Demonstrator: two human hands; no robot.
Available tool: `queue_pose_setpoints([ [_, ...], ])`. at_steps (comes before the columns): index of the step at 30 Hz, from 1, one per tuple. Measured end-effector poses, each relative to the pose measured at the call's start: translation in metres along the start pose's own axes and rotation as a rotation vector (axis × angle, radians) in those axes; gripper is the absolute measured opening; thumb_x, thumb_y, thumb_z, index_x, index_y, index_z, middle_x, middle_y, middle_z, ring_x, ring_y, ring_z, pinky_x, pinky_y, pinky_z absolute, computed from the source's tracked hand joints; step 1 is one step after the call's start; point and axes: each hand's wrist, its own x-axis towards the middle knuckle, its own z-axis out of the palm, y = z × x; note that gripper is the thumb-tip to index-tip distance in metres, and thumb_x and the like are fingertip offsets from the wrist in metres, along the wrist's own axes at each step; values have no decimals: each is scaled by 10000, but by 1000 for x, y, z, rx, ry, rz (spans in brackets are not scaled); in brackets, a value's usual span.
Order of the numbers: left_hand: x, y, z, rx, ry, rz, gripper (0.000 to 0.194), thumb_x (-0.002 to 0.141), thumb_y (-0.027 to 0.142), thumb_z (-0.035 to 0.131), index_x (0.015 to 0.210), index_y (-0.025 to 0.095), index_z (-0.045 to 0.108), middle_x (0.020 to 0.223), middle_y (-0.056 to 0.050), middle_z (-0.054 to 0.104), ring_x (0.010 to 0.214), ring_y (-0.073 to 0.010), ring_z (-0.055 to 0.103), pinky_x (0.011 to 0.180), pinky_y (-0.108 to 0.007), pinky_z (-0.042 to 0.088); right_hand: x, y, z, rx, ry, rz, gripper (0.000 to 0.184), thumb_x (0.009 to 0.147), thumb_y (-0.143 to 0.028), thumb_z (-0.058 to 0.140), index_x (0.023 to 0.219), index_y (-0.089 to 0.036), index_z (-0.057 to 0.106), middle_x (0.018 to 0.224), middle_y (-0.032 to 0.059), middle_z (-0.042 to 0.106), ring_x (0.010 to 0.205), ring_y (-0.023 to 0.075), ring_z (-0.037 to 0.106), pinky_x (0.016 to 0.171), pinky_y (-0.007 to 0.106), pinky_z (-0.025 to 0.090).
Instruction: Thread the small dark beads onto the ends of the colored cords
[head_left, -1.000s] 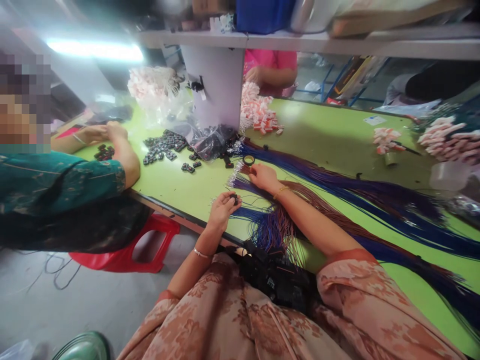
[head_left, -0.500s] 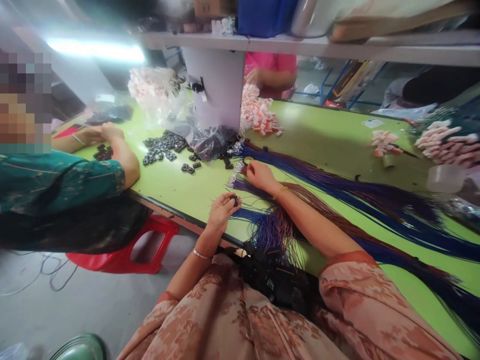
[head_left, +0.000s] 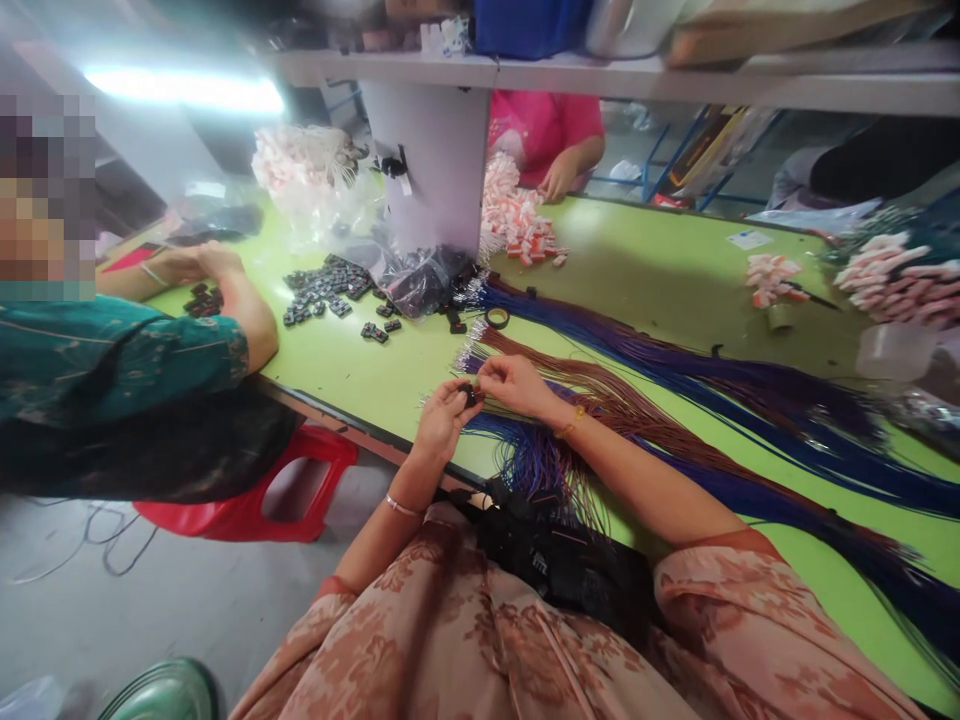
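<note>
My left hand [head_left: 442,418] pinches a small black connector [head_left: 469,396] just above the near edge of the green table [head_left: 645,280]. My right hand [head_left: 512,385] has its fingers closed at that same connector, holding a thin wire against it. Long bundles of brown wires [head_left: 637,415] and blue wires [head_left: 675,350] lie across the table under and beyond my right forearm. A short bunch of blue wire ends [head_left: 532,465] hangs over the table edge by my lap.
A person in green sits at the left with hands near loose black connectors [head_left: 326,290]. A person in pink works at the far side by pink-white parts [head_left: 521,225]. A tape ring [head_left: 496,318], plastic bags, a white post and a red stool [head_left: 262,490] are nearby.
My right hand has drawn back from the wire bundle near the tape ring to meet my left hand at the connector. The left hand has stayed nearly still.
</note>
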Motion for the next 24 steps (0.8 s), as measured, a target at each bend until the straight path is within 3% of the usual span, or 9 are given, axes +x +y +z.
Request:
queue_pose_setpoints([
  [5, 0, -1, 1, -37, -13, -3, 194, 739, 107, 635, 927, 141, 605, 870, -38, 637, 853, -137, 626, 982, -419, 442, -14, 5, 5, -67, -23, 56, 213, 746, -313, 527, 609, -153, 558, 498, -57, 428, 484, 70, 314, 492, 218, 222],
  [13, 0, -2, -1, -29, -24, -7, 205, 727, 119, 646, 924, 146, 598, 877, -37, 639, 840, -133, 621, 951, -392, 468, -16, 1, 7, -184, 9, 57, 259, 768, -350, 515, 597, -159, 549, 518, -39, 469, 497, 79, 352, 501, 232, 209],
  [24, -4, -8, 0, 150, 1, 28, 301, 677, 222, 728, 936, 155, 590, 855, -27, 636, 794, -126, 607, 889, -381, 497, -20, 4, 12, -244, -39, -46, 190, 786, -249, 493, 625, -164, 548, 574, -12, 530, 533, 95, 403, 530, 232, 245],
])
